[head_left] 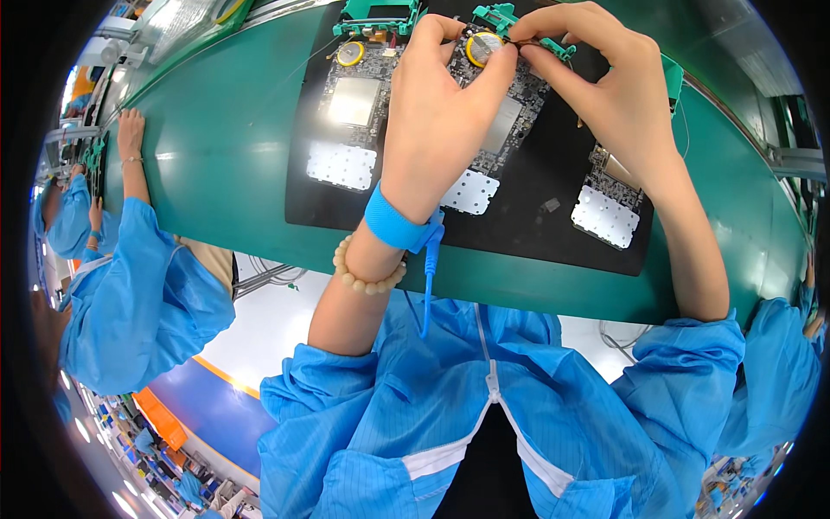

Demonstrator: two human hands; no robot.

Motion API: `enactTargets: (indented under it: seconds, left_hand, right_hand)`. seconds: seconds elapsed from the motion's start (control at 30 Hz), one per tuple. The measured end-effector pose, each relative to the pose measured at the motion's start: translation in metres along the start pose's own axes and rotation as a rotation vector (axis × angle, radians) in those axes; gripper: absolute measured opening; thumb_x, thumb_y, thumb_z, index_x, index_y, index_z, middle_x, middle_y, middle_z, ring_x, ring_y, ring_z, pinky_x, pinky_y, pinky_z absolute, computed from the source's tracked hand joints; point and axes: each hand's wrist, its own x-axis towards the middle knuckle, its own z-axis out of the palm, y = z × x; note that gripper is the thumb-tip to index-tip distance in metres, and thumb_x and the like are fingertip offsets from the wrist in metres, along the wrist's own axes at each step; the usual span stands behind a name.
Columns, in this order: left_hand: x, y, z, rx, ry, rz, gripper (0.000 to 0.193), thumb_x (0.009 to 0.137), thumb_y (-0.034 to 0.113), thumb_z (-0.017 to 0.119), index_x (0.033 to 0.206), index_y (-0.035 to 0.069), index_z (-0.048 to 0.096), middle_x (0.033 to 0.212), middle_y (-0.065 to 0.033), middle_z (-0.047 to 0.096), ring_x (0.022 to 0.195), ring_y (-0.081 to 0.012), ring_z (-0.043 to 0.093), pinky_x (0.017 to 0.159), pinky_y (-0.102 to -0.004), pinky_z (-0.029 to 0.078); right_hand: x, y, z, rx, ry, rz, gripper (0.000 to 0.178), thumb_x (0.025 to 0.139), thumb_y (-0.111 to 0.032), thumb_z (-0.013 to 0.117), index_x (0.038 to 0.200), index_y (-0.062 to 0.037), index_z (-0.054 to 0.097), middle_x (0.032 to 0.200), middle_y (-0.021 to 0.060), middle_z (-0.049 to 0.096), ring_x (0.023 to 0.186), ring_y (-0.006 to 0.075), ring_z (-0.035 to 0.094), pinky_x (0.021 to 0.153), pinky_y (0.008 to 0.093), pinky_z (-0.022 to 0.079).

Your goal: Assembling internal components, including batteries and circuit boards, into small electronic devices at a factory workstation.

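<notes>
A circuit board (500, 125) lies on the black mat (519, 232), partly hidden by my hands. It carries a yellow-rimmed coin cell (482, 50), a metal shield and a white perforated plate (471, 192). My left hand (450, 112) is closed about the board's far end, its thumb beside the coin cell. The fingertips of my right hand (609, 91) pinch together at a green plastic piece (558, 49) there; what sits between them is too small to make out. A blue strap (396, 223) with a cord circles my left wrist, above a beaded bracelet (367, 275).
To the left lies a similar board (353, 102) with a green plastic holder (378, 17) at its far end. Another board (605, 214) is at the right, partly behind my forearm. The mat rests on a green table (225, 147). A co-worker's hand (131, 134) touches the table's left end.
</notes>
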Motion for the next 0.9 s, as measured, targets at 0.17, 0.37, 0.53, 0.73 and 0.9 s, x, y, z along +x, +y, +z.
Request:
enactTargets:
  seconds: [0.17,0.37,0.53,0.73,0.9]
  left_hand:
    - [0.004,-0.002,0.006,0.054,0.033,-0.009,0.033,0.075,0.017,0.068,0.092,-0.006,0.051,0.076,-0.0117,0.060,0.068,-0.0145,0.056,0.061,-0.0295,0.045]
    - [0.008,-0.007,0.014,0.058,-0.016,-0.067,0.030,0.074,0.015,0.068,0.091,-0.004,0.052,0.074,-0.0095,0.060,0.067,-0.0130,0.056,0.062,-0.0284,0.046]
    - [0.007,-0.027,0.002,0.265,-0.325,-0.189,0.030,0.077,0.020,0.064,0.091,-0.003,0.050,0.076,-0.0154,0.061,0.066,-0.0213,0.060,0.063,-0.0327,0.046]
    - [0.008,-0.037,0.019,0.438,-0.155,0.033,0.032,0.082,0.017,0.064,0.093,-0.003,0.042,0.076,-0.0221,0.060,0.066,-0.0375,0.059,0.058,-0.0423,0.043]
    - [-0.007,-0.042,0.027,0.842,0.098,0.327,0.036,0.082,0.018,0.065,0.102,-0.004,0.045,0.093,-0.0230,0.052,0.088,-0.0384,0.052,0.074,-0.0443,0.042]
  right_hand:
    - [-0.001,0.002,0.008,0.173,0.049,0.115,0.008,0.073,-0.002,0.061,0.080,-0.0012,0.063,0.080,0.0117,0.064,0.079,0.0281,0.061,0.070,0.0367,0.047]
    - [-0.021,0.045,0.035,0.161,0.103,0.006,0.022,0.073,0.001,0.054,0.093,-0.0081,0.057,0.083,0.0051,0.058,0.078,0.0256,0.053,0.073,0.0365,0.043]
    - [-0.004,0.074,0.002,0.229,-0.142,0.117,0.029,0.073,-0.009,0.062,0.102,-0.0067,0.062,0.085,0.0035,0.062,0.084,0.0132,0.057,0.077,0.0275,0.045]
    - [0.041,0.241,-0.026,-0.188,-0.020,0.201,0.021,0.080,-0.016,0.065,0.097,-0.0044,0.066,0.080,0.0052,0.065,0.071,0.0122,0.059,0.068,0.0266,0.047]
    - [0.044,0.283,-0.004,-0.455,-0.087,0.191,0.015,0.073,-0.010,0.065,0.085,-0.0012,0.064,0.077,0.0136,0.064,0.076,0.0278,0.063,0.070,0.0350,0.050]
